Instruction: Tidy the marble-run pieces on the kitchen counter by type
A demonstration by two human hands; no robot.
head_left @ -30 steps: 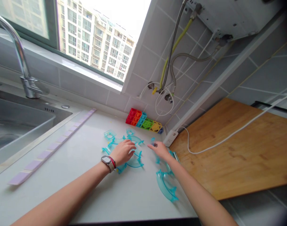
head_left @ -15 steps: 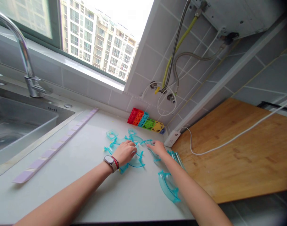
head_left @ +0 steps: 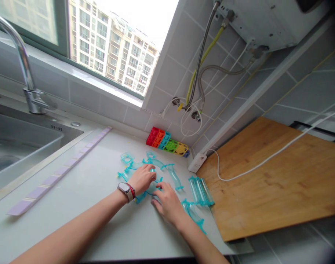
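Note:
Translucent teal plastic curved track pieces [head_left: 133, 165] lie joined in a rough ring on the white counter. My left hand [head_left: 142, 179], with a watch at its wrist, curls over the middle of the ring and grips a piece there; its fingertips partly hide it. My right hand [head_left: 167, 202] is close beside it, thumb and fingers around the near right end of a curved piece [head_left: 150, 191]. To the right of the ring, one curved track piece [head_left: 173, 176] rests on the counter. Another curved piece [head_left: 193, 214] lies nearer, partly behind my right forearm.
Several straight teal tubes [head_left: 200, 191] lie beside a wooden board [head_left: 269, 179] on the right. Colourful plastic blocks [head_left: 167, 142] stand against the wall by a white power strip [head_left: 197, 162]. A long lilac strip [head_left: 59, 170] runs alongside the sink [head_left: 26, 157].
My right hand has let go of the curved piece at the right and moved left and nearer, to the ring beside my left hand. My left hand stays over the ring.

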